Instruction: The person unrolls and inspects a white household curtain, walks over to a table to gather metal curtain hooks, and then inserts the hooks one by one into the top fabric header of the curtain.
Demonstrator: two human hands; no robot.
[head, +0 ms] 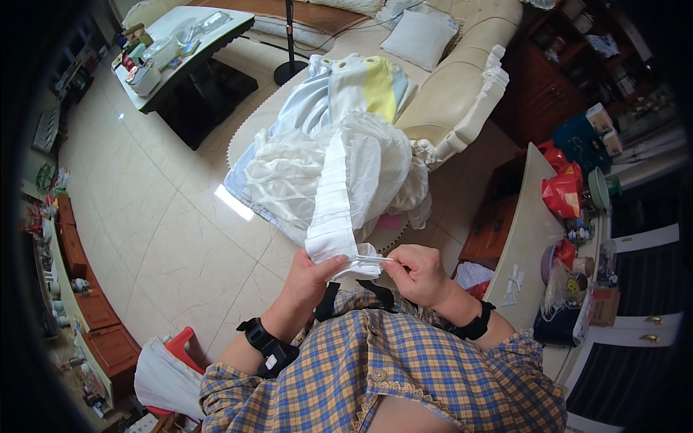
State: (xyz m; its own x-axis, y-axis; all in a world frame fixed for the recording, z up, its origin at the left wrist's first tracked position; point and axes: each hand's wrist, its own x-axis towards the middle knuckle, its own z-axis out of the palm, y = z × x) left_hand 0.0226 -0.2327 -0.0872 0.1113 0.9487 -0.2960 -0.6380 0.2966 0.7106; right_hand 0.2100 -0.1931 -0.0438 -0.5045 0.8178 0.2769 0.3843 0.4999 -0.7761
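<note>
A long white pleated curtain heading tape point(331, 200) runs toward me from a heap of sheer white curtain point(379, 162) on the chaise seat. My left hand point(314, 273) grips the near end of this tape, thumb on top. Between the thumb and curled fingers of my right hand point(417, 273) are thin white strips, perhaps cords or a curtain hook, that reach across to the tape's end. The right fingers hide what they pinch. Beyond the sheer heap lies a blue, white and yellow curtain point(354, 84) with metal eyelets along its top.
A cream leather sofa point(452, 103) with a white cushion point(419, 38) stands behind. At right, a cabinet top point(522, 227) bears small white pieces point(514, 281) and a red bag point(562, 189). A low table point(200, 48) holds containers. Near my left elbow is a white-draped red chair point(170, 373).
</note>
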